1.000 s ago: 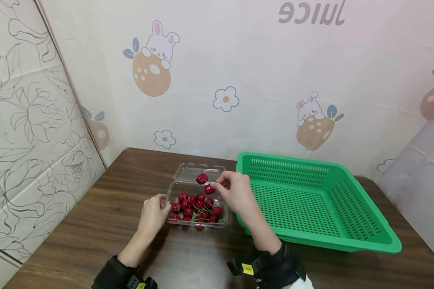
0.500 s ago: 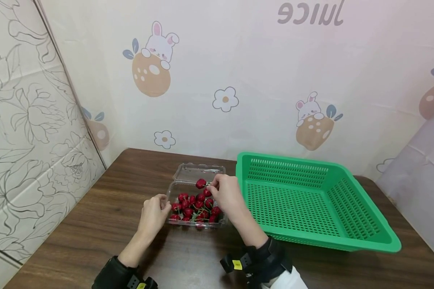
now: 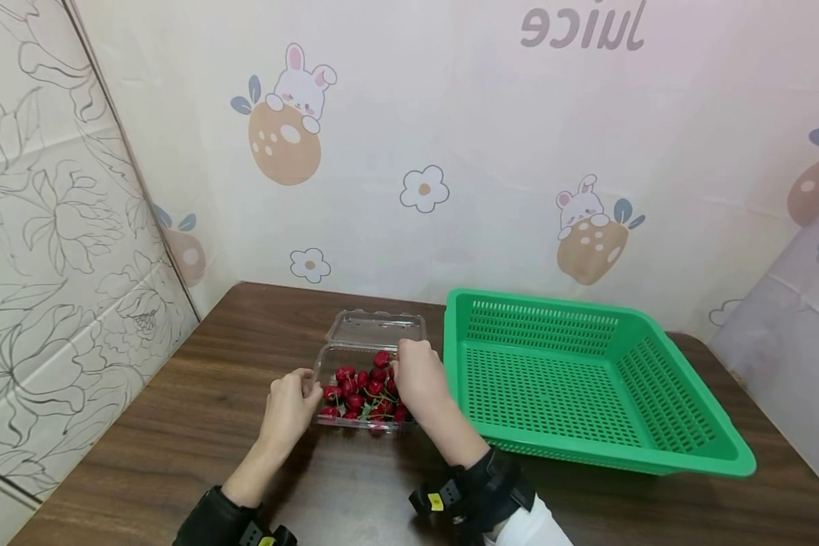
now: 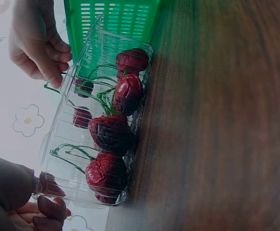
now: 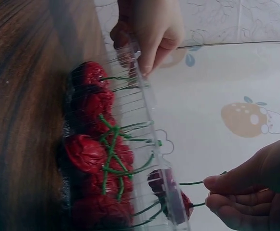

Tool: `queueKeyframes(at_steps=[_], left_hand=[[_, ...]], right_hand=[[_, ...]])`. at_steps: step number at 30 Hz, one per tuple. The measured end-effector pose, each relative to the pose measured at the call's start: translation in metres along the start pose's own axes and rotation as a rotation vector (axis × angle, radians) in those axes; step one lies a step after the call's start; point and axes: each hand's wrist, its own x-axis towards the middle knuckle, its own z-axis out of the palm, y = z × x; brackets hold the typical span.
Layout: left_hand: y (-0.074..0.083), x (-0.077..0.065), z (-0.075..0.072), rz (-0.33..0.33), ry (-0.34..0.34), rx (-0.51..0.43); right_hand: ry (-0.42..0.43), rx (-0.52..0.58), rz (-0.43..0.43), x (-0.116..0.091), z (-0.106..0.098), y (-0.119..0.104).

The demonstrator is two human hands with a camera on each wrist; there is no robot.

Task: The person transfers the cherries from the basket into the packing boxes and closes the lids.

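Note:
A clear plastic box (image 3: 334, 356) with its lid (image 3: 375, 329) laid back holds several red cherries (image 3: 355, 402) with green stems. My left hand (image 3: 288, 406) pinches the box's left rim between thumb and fingers. Over the box's right end is my right hand (image 3: 425, 381), its fingertips hidden from the head view. In the right wrist view, the right thumb and fingers pinch green stems (image 5: 192, 183), from which cherries (image 5: 179, 206) hang at the box's rim. Whether those cherries touch the others cannot be told.
A large green perforated basket (image 3: 587, 452) stands on the right of the wooden table (image 3: 198, 402), close beside the box. Behind the table hangs a printed wall cloth (image 3: 382, 98); a floral panel (image 3: 61, 227) rises on the left.
My right hand has moved left and down with the cherries, from above the box's right rim to inside its right end. The left hand has stayed at the left rim.

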Motion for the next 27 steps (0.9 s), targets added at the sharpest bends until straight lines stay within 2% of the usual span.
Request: queueKeyframes(at_steps=[7, 17, 27], left_hand=[[0.0, 0.0, 0.0, -0.003, 0.001, 0.005], [-0.002, 0.0, 0.001, 0.021, 0.019, 0.01], [-0.001, 0.0, 0.0, 0.0, 0.016, 0.01]], right_hand=[[0.034, -0.08, -0.043, -0.002, 0.009, 0.001], [0.03, -0.124, -0.073, -0.006, 0.017, 0.001], [-0.037, -0.107, -0.071, -0.01, 0.021, 0.001]])
